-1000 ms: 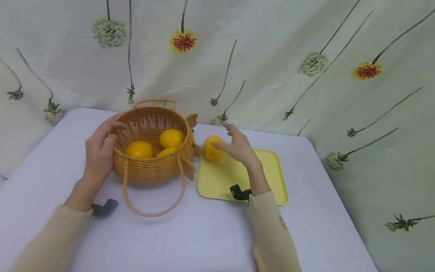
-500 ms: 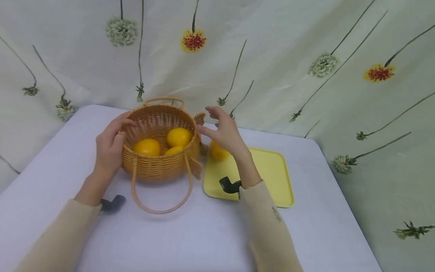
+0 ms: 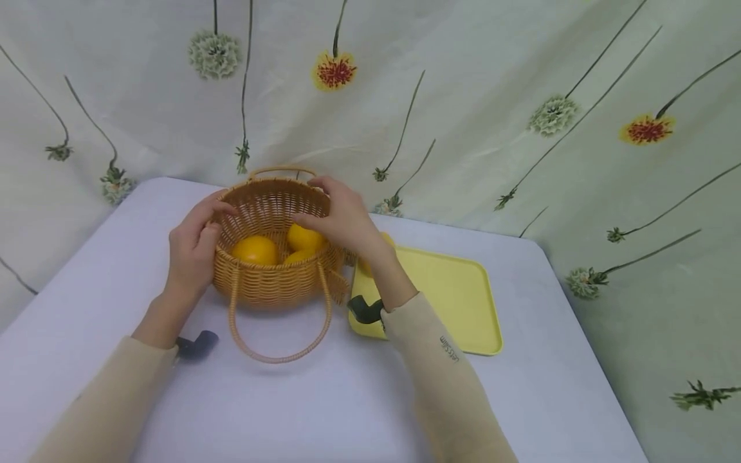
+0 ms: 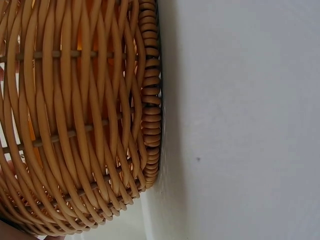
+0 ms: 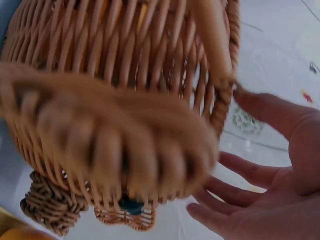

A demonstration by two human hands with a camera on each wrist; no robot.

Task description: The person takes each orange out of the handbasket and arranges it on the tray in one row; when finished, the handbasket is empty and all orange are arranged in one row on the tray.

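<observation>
A round wicker basket (image 3: pixel 272 286) with woven fins holds several smooth yellow-orange fruits (image 3: pixel 255 249). At its left side my left hand (image 3: pixel 193 247) grips the rim, thumb outside and fingertips reaching over the edge. My right hand (image 3: pixel 347 215) is at the right rim, its thumb over the opening. Seen in the right wrist view, that thumb meets the rim beside a handle's end, while the other fingers (image 5: pixel 250 170) stretch loosely along the outside. Another yellow-orange fruit (image 3: pixel 364 267) on the tray is mostly hidden behind my right wrist.
A yellow tray (image 3: pixel 440 296) lies right of the basket, partly under my right forearm. One basket handle (image 3: pixel 280 360) droops onto the white tabletop (image 3: pixel 278 411) in front; another stands at the back. A flower-printed cloth (image 3: pixel 463 128) hangs behind.
My right hand has moved left from above the fruit on the tray to the basket's right rim. My left hand keeps its hold on the left rim. The view has shifted slightly.
</observation>
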